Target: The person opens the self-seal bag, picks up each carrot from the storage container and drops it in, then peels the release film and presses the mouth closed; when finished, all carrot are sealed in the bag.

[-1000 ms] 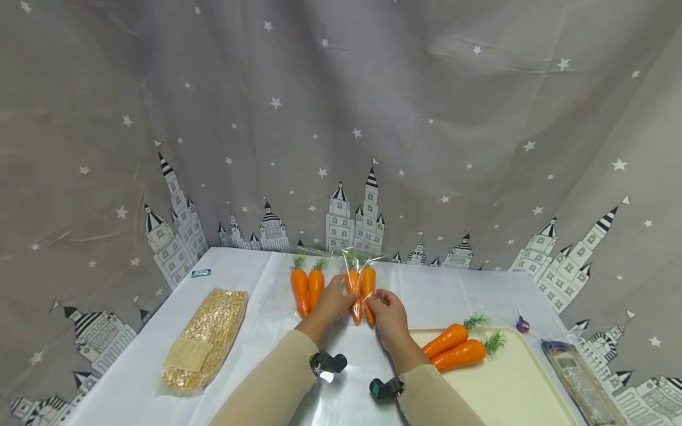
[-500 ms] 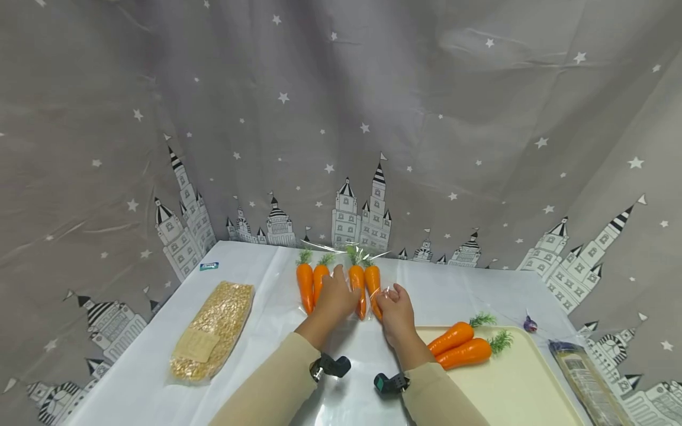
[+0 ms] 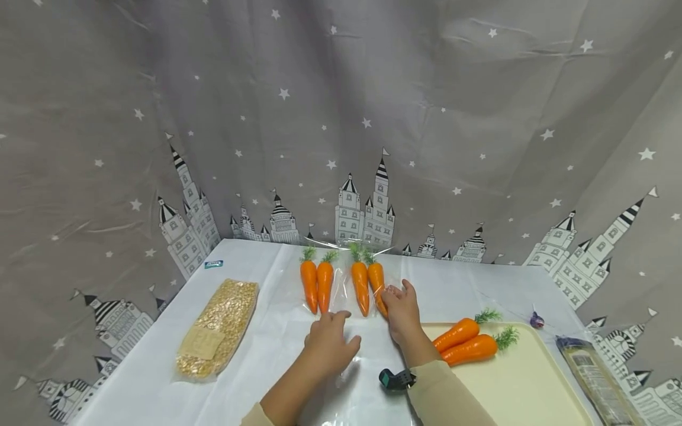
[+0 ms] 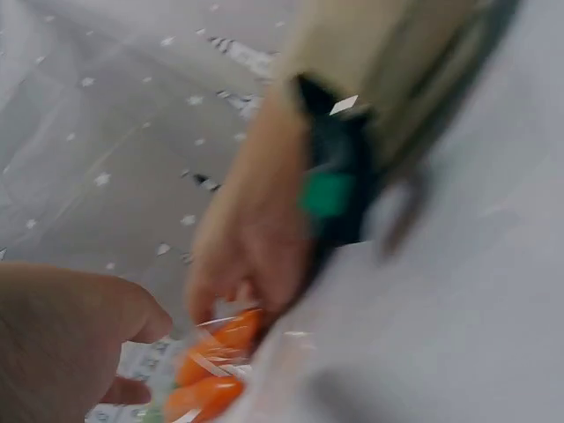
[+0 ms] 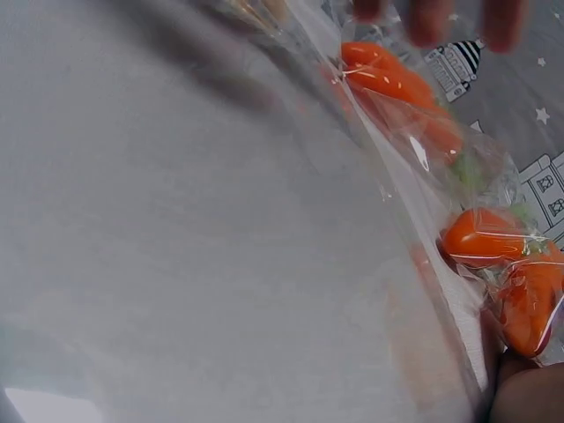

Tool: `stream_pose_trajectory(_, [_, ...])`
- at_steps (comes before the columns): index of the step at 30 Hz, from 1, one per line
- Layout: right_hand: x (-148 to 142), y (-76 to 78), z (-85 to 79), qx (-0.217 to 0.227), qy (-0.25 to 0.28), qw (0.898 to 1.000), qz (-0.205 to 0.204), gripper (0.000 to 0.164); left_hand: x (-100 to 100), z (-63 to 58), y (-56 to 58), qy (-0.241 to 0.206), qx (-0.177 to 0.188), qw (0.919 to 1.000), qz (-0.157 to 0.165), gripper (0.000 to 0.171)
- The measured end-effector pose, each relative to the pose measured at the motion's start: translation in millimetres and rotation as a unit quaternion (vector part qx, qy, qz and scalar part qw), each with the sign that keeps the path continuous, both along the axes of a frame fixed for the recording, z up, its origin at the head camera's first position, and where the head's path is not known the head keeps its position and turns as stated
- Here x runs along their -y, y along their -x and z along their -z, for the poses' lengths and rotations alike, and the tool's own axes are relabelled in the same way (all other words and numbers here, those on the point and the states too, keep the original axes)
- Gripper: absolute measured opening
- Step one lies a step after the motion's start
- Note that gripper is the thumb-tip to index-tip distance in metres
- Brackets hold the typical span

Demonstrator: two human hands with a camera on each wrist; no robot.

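Two orange carrots with green tops [image 3: 360, 289] lie in clear plastic [image 4: 207, 359] at the back middle of the table. My right hand [image 3: 402, 310] pinches the plastic beside the right carrot's tip, with its other fingers bent. Just left of them lies another pair of carrots [image 3: 324, 288], also under clear plastic. My left hand [image 3: 330, 343] is off the carrots, over the near tabletop, with fingers spread and nothing held. In the right wrist view, blurred left fingertips [image 5: 429, 19] show at the top, above the wrapped carrots [image 5: 397, 84].
A cream tray [image 3: 524, 384] at right bears two loose carrots [image 3: 471, 350]. Beyond it are a long clear packet [image 3: 591, 378] and a small purple item [image 3: 536, 320]. A bag of yellow kernels [image 3: 226, 313] and a small teal packet [image 3: 214, 264] lie at left.
My left hand has left the middle carrots and drawn back toward me, its fingers opening out. The right hand stays at the right carrot's tip. The view has shifted slightly.
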State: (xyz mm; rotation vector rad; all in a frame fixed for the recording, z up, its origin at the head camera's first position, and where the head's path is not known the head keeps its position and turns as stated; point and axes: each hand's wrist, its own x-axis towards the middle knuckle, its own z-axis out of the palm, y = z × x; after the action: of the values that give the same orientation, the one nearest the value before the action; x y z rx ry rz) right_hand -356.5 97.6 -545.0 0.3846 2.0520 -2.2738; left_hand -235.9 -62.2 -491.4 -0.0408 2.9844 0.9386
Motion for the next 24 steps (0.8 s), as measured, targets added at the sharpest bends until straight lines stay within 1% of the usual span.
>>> stream_pose_trajectory(1, [-1,0.6,-0.2,0.004,0.001,1.0,0.0,0.081,-1,4.0,-6.7,0.005,0.013,0.9998,0.011,0.063])
stream_pose_trajectory(4, [-4,1.4,-1.7,0.008,0.011,1.0,-0.007,0.078,-4,16.9,-24.1,0.039,0.043,0.997,0.051,0.077])
stream_pose_trajectory(7, [-6,0.3,-6.7,0.016,0.023,0.999,-0.017,0.077,-4,25.7,-34.2,0.072,0.057,0.992,0.087,0.088])
stream_pose_trajectory(10, [-10,-3.6,-17.3,0.031,0.021,0.999,-0.022,0.079,-1,29.6,-38.0,0.096,0.051,0.9882,0.108,0.092])
stream_pose_trajectory(12, [-15,-9.6,-28.7,0.039,0.023,0.999,-0.025,0.079,0,31.1,-38.5,0.103,0.048,0.9866,0.117,0.092])
stream_pose_trajectory(14, [-22,-17.0,-41.4,0.047,0.029,0.998,-0.028,0.074,2,31.9,-38.5,0.107,0.049,0.9853,0.123,0.091])
stream_pose_trajectory(16, [-30,-25.5,-52.8,0.044,0.028,0.998,-0.04,0.066,2,32.9,-38.3,0.11,0.053,0.9844,0.127,0.089])
stream_pose_trajectory(18, [-40,-35.4,-60.5,0.035,0.012,0.998,-0.059,0.057,3,34.2,-38.1,0.111,0.055,0.9838,0.13,0.088])
stream_pose_trajectory(20, [-51,-46.8,-63.2,0.018,-0.032,0.996,-0.082,0.048,4,35.6,-37.4,0.11,0.061,0.9831,0.133,0.088])
stream_pose_trajectory(22, [-64,-60.0,-62.5,-0.005,-0.09,0.99,-0.107,0.041,5,37.2,-36.6,0.113,0.067,0.9819,0.137,0.087])
stream_pose_trajectory(24, [-75,-74.2,-60.5,-0.02,-0.14,0.982,-0.126,0.037,7,38.5,-35.6,0.115,0.072,0.9808,0.14,0.087])
